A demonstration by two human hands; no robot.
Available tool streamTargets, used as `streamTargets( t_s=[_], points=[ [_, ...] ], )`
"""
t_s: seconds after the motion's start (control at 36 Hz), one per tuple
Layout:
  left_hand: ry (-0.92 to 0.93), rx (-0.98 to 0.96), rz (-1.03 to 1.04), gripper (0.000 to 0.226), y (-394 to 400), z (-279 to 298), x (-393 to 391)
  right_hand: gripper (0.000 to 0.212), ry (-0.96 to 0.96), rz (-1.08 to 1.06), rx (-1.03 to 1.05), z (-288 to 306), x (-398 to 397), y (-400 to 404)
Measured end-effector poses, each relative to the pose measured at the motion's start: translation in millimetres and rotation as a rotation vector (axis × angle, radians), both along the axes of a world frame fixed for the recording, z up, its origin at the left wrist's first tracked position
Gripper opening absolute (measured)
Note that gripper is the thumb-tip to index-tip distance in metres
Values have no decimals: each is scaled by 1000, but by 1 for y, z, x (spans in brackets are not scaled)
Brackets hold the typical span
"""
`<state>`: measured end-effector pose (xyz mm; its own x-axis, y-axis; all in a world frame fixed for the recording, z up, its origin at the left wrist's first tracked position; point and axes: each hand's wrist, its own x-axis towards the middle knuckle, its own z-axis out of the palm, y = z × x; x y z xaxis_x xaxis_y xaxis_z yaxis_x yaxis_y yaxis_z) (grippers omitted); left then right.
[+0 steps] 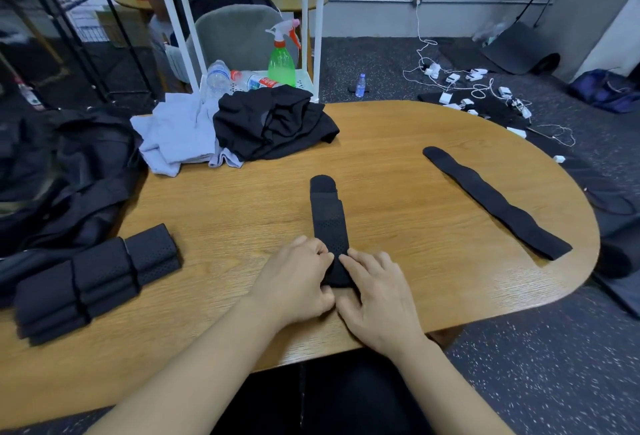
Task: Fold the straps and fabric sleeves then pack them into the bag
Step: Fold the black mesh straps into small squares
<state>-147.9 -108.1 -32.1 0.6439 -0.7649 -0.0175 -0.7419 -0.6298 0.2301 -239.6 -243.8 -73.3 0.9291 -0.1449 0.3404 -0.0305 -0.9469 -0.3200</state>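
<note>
A black perforated strap (328, 216) lies lengthwise on the wooden table (415, 199), its near end between my hands. My left hand (298, 278) and my right hand (377, 296) both pinch that near end, which looks folded or rolled over. A second long black strap (495, 200) lies flat at the right. Several folded black straps (93, 278) are stacked at the left front. A black bag (59, 174) sits open at the table's left edge. Black fabric sleeves (273, 122) and pale lilac ones (176, 138) are heaped at the back.
Behind the table stands a white cart (311, 36) with a green spray bottle (282, 60) and water bottles (218, 76). Chargers and cables (464, 88) litter the floor at the right. A grey chair (239, 36) is behind the cart.
</note>
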Motion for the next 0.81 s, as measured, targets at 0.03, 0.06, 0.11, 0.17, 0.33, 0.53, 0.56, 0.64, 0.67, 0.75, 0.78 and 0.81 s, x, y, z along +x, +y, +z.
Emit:
streamTargets(
  t_s=[0.03,0.06,0.11,0.17,0.33,0.53,0.56,0.64,0.67,0.75,0.78,0.81],
  points=[
    [-2,-9,4,42,4,-1,-3,48,2,4,11,1,-3,2],
    [-2,-26,10,40,7,-3,-6,48,0,6,24,1,-6,3],
    [5,-81,30,36,13,-8,-11,44,-15,-15,66,0,-9,7],
    [28,-139,70,38,16,-11,-15,40,-36,-75,164,-2,-8,9],
    [108,-370,303,34,13,-14,-23,38,-29,-233,340,3,3,17],
    [139,-482,476,25,5,-14,-18,33,-11,-309,270,16,18,20],
    [141,-490,490,26,4,-13,-17,27,-6,-313,237,17,21,19],
    [164,-497,522,23,1,-12,-14,20,-15,-323,159,18,26,20],
    [173,-492,531,21,0,-12,-13,23,-20,-325,132,17,29,20],
    [191,-473,562,20,-1,-13,-8,33,-9,-315,78,15,34,19],
    [196,-468,574,21,-2,-13,-6,34,-6,-305,57,13,37,18],
    [199,-464,583,22,-2,-13,-5,34,-5,-295,33,11,38,18]
  ],
)
